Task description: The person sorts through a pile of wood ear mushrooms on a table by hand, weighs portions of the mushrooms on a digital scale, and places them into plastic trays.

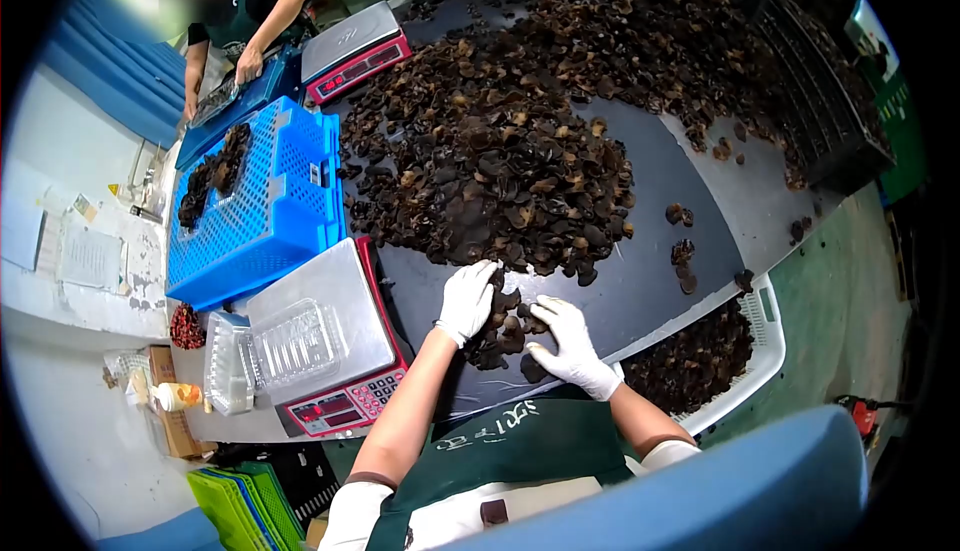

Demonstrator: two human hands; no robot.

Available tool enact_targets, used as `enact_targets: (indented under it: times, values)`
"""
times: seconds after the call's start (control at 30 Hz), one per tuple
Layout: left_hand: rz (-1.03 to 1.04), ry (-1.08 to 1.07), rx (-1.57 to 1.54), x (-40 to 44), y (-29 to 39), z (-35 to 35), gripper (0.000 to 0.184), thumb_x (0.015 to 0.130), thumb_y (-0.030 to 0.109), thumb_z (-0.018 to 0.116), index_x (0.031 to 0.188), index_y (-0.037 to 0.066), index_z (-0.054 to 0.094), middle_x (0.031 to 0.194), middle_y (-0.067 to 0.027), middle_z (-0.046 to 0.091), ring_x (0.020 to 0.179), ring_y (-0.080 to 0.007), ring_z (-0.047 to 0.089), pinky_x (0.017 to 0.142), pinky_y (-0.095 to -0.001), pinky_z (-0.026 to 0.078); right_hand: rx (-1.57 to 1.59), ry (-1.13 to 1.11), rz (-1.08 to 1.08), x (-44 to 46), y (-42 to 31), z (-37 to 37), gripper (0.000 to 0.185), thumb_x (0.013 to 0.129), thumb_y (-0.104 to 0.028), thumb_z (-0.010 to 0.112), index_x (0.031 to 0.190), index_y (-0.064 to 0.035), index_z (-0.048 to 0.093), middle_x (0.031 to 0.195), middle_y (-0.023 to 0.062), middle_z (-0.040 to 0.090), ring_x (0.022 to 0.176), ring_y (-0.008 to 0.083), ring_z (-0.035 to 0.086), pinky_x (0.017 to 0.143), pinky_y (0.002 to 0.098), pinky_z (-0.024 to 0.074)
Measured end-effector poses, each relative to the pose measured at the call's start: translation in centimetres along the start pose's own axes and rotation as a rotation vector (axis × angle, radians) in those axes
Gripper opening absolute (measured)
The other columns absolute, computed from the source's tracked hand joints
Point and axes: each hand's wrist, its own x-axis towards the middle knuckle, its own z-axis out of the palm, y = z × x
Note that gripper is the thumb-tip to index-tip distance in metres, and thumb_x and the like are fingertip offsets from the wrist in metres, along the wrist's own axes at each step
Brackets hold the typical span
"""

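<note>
My left hand [468, 303], in a white glove, lies along the left side of a small group of dark wood ear mushrooms [505, 332] on the black tabletop. Its fingers are stretched out and touch the mushrooms' edge. On the right side of the same group is my right hand [574, 347], also gloved, with thumb and fingers apart around a few pieces. Just beyond both hands rises a large heap of wood ear mushrooms [500, 171].
Left of me, a scale [415, 353] carries a clear plastic tray [297, 343], beside stacked clear trays [230, 363]. A blue crate [262, 241] stands farther left, near a second scale [355, 36]. A white basket [768, 326] of mushrooms sits at right. Two co-workers are across the table.
</note>
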Motion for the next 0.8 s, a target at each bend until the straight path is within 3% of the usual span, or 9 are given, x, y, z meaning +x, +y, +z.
enact_targets:
  times: [0.17, 0.37, 0.43, 0.5, 0.57, 0.63, 0.67, 0.77, 0.8]
  values:
    - [-0.002, 0.009, -0.101, -0.6, -0.6, -0.2, 0.036, 0.084, 0.006, 0.055, 0.119, 0.008, 0.061, 0.111, -0.0133, 0.065, 0.101, -0.0338, 0.059, 0.093, -0.0423, 0.047, -0.130, 0.122, -0.003, 0.8, 3.0, 0.5, 0.033, 0.076, -0.010, 0.070, 0.108, -0.0074, 0.064, 0.103, 0.0109, 0.066, 0.097, 0.0318, 0.060, 0.087, 0.0440, 0.0452]
    - [-0.161, -0.082, -0.220, -0.2, -0.4, -0.7, 0.030, 0.087, 0.004, 0.051, 0.114, 0.004, 0.064, 0.112, -0.0166, 0.065, 0.108, -0.0338, 0.059, 0.097, -0.0407, 0.046, -0.237, -0.162, -0.011, 5.0, 2.3, 3.6, 0.029, 0.077, -0.021, 0.066, 0.104, -0.0125, 0.068, 0.106, 0.0060, 0.065, 0.099, 0.0282, 0.056, 0.098, 0.0452, 0.0352]
    - [-0.223, 0.018, -0.378, 0.2, 0.0, -1.4, 0.028, 0.087, 0.004, 0.049, 0.110, 0.000, 0.065, 0.106, -0.0189, 0.067, 0.102, -0.0358, 0.062, 0.096, -0.0407, 0.047, -0.147, -0.116, 0.047, 4.9, 2.7, 3.1, 0.025, 0.074, -0.019, 0.067, 0.098, -0.0112, 0.070, 0.100, 0.0073, 0.067, 0.093, 0.0295, 0.060, 0.092, 0.0435, 0.0418]
    - [-0.291, 0.059, -0.370, -0.3, -1.2, -1.3, 0.028, 0.091, 0.006, 0.047, 0.113, -0.002, 0.063, 0.110, -0.0196, 0.066, 0.105, -0.0348, 0.061, 0.097, -0.0397, 0.046, 0.162, -0.011, 0.120, 5.3, 1.5, -1.2, 0.024, 0.073, -0.016, 0.065, 0.094, -0.0034, 0.070, 0.092, 0.0117, 0.070, 0.076, 0.0262, 0.066, 0.075, 0.0353, 0.0522]
    - [-0.337, 0.083, -0.369, -0.5, -2.2, -1.2, 0.028, 0.093, 0.008, 0.046, 0.113, -0.002, 0.063, 0.111, -0.0195, 0.066, 0.106, -0.0341, 0.061, 0.097, -0.0400, 0.046, 0.801, -0.079, 0.666, 3.8, 0.2, -7.4, 0.029, 0.075, -0.017, 0.065, 0.100, -0.0018, 0.069, 0.096, 0.0100, 0.071, 0.085, 0.0184, 0.065, 0.079, 0.0288, 0.0505]
    - [-0.373, 0.093, -0.385, -0.3, -2.3, -1.0, 0.027, 0.094, 0.011, 0.047, 0.112, -0.001, 0.063, 0.110, -0.0193, 0.066, 0.106, -0.0345, 0.061, 0.095, -0.0398, 0.047, 1.669, 0.091, 0.422, -1.9, 5.2, -9.3, 0.049, 0.079, -0.044, 0.068, 0.106, -0.0037, 0.070, 0.100, 0.0124, 0.071, 0.086, 0.0276, 0.062, 0.083, 0.0464, 0.0486]
    - [-0.367, 0.072, -0.372, 0.0, -2.3, -0.8, 0.027, 0.095, 0.013, 0.047, 0.112, -0.001, 0.063, 0.109, -0.0190, 0.066, 0.105, -0.0349, 0.061, 0.095, -0.0397, 0.047, 2.010, -0.046, -0.016, -1.2, 5.6, -9.6, 0.062, 0.084, -0.059, 0.061, 0.107, -0.0030, 0.069, 0.103, 0.0155, 0.070, 0.087, 0.0294, 0.061, 0.086, 0.0534, 0.0455]
    - [-0.209, -0.016, -0.195, 0.6, -1.5, 0.0, 0.028, 0.094, 0.016, 0.052, 0.116, 0.001, 0.062, 0.110, -0.0170, 0.063, 0.104, -0.0339, 0.060, 0.095, -0.0393, 0.046, 1.787, 0.240, 0.231, -2.4, 6.4, -9.3, 0.058, 0.092, -0.057, 0.055, 0.110, -0.0029, 0.068, 0.107, 0.0118, 0.069, 0.091, 0.0241, 0.063, 0.090, 0.0438, 0.0474]
    - [-0.185, -0.050, -0.109, 0.9, -0.7, -0.1, 0.029, 0.093, 0.018, 0.052, 0.116, 0.003, 0.063, 0.110, -0.0162, 0.062, 0.103, -0.0342, 0.059, 0.094, -0.0398, 0.046, 1.344, 0.274, 0.421, -1.8, 5.3, -8.2, 0.049, 0.092, -0.045, 0.061, 0.112, -0.0013, 0.067, 0.105, 0.0106, 0.069, 0.094, 0.0216, 0.063, 0.091, 0.0371, 0.0486]
